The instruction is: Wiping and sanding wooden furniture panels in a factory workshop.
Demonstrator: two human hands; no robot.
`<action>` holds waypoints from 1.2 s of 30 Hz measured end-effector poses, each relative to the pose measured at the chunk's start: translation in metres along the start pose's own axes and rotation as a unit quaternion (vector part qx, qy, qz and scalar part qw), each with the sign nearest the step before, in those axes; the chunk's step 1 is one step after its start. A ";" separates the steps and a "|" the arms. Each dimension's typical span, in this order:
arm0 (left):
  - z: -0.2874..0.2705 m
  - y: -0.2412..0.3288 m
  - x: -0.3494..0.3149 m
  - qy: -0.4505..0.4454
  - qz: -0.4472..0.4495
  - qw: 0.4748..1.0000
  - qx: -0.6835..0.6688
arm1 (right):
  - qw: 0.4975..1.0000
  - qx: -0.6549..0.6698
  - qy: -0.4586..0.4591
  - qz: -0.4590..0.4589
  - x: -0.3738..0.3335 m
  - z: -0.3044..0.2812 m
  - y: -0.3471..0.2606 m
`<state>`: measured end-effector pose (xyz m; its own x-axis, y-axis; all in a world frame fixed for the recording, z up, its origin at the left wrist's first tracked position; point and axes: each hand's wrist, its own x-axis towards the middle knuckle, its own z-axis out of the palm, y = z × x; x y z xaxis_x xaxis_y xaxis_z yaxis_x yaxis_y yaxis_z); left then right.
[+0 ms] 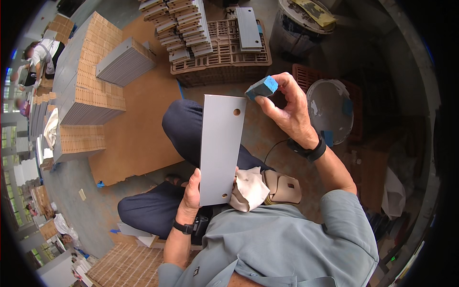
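Note:
My left hand [192, 190] grips a flat grey board [221, 148] by its lower end, holding it upright over my lap. The board has a round hole near its top right corner and another near its bottom. Between the thumb and fingers of my right hand [292, 107] is a small blue sponge block [262, 88], just beside the board's top right corner. Whether the block touches the board I cannot tell. A crumpled cream cloth [250, 189] lies at the board's lower right, by the left hand's partly hidden fingers.
Stacked grey boards [91, 103] stand on a brown sheet [138, 138] at left. Ahead, a plastic crate [220, 67] bears more boards [248, 28]. A large drum [299, 28] stands behind it. To the right is a round white-rimmed basin [330, 112]. People work far left.

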<state>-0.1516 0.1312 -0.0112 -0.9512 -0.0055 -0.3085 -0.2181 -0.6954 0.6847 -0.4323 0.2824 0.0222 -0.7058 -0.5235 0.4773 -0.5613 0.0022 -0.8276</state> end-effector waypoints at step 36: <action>-0.001 -0.001 0.003 0.003 -0.010 1.000 -0.012 | 0.996 -0.023 0.029 0.083 0.002 0.012 0.000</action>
<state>-0.1536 0.1309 -0.0138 -0.9458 0.0043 -0.3248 -0.2309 -0.7123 0.6628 -0.4289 0.2711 0.0195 -0.8136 -0.4620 0.3529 -0.4535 0.1244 -0.8825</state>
